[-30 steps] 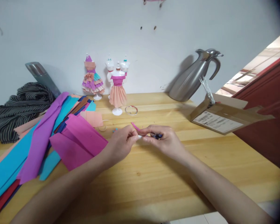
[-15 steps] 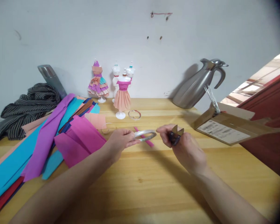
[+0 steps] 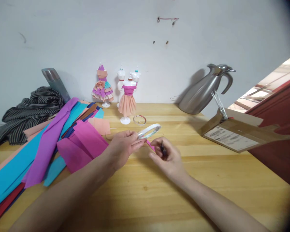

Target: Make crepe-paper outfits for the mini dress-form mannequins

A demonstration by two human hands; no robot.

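My left hand (image 3: pixel 124 145) pinches the lower left edge of a narrow white roll of tape (image 3: pixel 155 126) and holds it tilted above the table. To its right, my right hand (image 3: pixel 169 158) is curled round small dark scissors (image 3: pixel 163 150), mostly hidden in the fingers. The right thumb and forefinger point towards the tape and stand a little apart from it. Beneath the two hands a magenta paper strip (image 3: pixel 150 146) lies on the wooden table (image 3: pixel 145 199), partly covered.
Coloured crepe paper (image 3: pixel 83 141) is heaped at the left beside a striped cloth (image 3: pixel 36 103) and a flask (image 3: pixel 55 82). Small dress forms (image 3: pixel 127 103) and a bangle (image 3: pixel 140 120) are at the back. A steel jug (image 3: pixel 203 88) and a cardboard box (image 3: pixel 236 137) stand right.
My right hand has moved left, nearer the tape, and turned so that the scissors' blades no longer show. The tape roll is tilted up more in my left hand.
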